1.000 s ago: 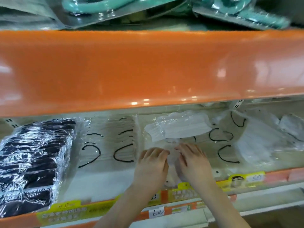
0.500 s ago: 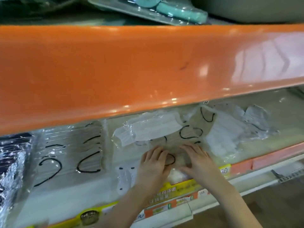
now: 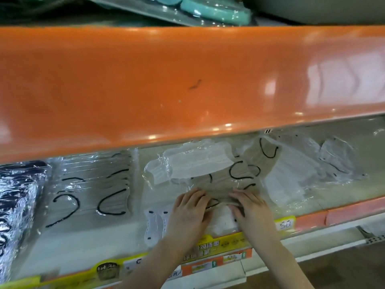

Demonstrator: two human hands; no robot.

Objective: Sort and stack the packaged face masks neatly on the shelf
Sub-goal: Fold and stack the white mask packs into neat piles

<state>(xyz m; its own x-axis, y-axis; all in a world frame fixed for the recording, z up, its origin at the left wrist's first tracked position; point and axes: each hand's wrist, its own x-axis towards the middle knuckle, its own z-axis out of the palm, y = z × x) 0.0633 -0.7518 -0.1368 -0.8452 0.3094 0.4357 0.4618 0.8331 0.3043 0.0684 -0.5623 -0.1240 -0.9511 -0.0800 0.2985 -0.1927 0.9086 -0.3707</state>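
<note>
On the lower shelf (image 3: 83, 245), a beige mask pack with black ear loops (image 3: 227, 182) lies in clear plastic at the centre. My left hand (image 3: 188, 211) and my right hand (image 3: 252, 209) both grip its near edge, fingers curled over it. A white mask pack (image 3: 193, 163) lies tilted on top of it, further back. Under my hands sits another white pack (image 3: 220, 222). To the left stands a neat stack of beige packs (image 3: 91, 190). Loose white packs (image 3: 291, 184) lie to the right.
A stack of black mask packs (image 3: 16, 197) fills the far left. The orange front of the upper shelf (image 3: 187, 80) hangs low over the work area, with teal goods (image 3: 214, 9) above it. Yellow price labels (image 3: 225, 245) line the shelf edge.
The view has swung left and closer. Both hands have slid back along the shelf and closed on the near edge of the beige pack.
</note>
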